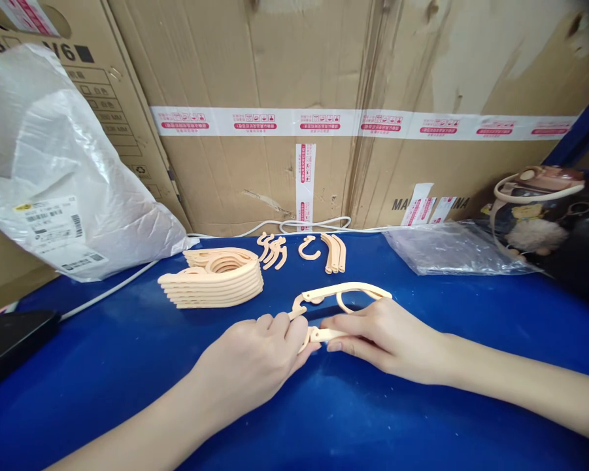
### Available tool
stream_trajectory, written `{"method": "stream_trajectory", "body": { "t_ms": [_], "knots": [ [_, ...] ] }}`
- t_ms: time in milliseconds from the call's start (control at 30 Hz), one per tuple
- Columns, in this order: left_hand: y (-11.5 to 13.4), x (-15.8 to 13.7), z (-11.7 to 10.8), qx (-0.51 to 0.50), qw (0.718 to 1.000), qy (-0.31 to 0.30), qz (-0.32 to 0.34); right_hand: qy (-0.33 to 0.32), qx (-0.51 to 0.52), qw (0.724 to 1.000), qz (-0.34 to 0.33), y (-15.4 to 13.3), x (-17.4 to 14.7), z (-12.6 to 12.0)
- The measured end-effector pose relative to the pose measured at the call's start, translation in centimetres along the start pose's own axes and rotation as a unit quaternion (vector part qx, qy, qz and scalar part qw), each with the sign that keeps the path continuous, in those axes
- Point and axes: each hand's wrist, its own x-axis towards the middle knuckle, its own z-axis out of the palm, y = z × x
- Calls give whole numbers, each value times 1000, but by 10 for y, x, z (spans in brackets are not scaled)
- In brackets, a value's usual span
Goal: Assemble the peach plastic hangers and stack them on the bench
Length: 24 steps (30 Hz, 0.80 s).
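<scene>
Both hands grip a cream plastic folding hanger [340, 289] low over the blue tabletop. My left hand [261, 350] is closed around its hook end, and its fingers hide part of that piece. Pinched between thumb and fingers of my right hand [389, 340] is one curved arm of the hanger. The other arm angles away behind the hands. To the left lies a neat stack of folded cream hangers [216, 288]. Behind the hands are several small loose hooks [273, 250], a single hook [308, 248] and a few curved arm pieces [334, 253].
A large white plastic parcel bag [78, 170] leans at the left, near a black device [14, 343] with a cable. Taped cardboard [255, 176] walls the back. At right are a clear plastic bag [451, 248] and a bottle with a strap [532, 209].
</scene>
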Motion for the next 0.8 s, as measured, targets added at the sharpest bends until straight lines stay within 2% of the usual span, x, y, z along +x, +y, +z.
{"method": "stream_trajectory", "body": {
  "t_ms": [333,567,800],
  "knots": [
    [-1,1,-3,-22,1000,11,4,-19,47,999,10,-4,-1,-3],
    [2,-2,1,-124,991,10,-58,-17,-9,1000,4,-3,-2,2],
    [3,-4,1,-147,987,3,-61,-7,-21,1000,-9,-3,-3,4]
  ]
}}
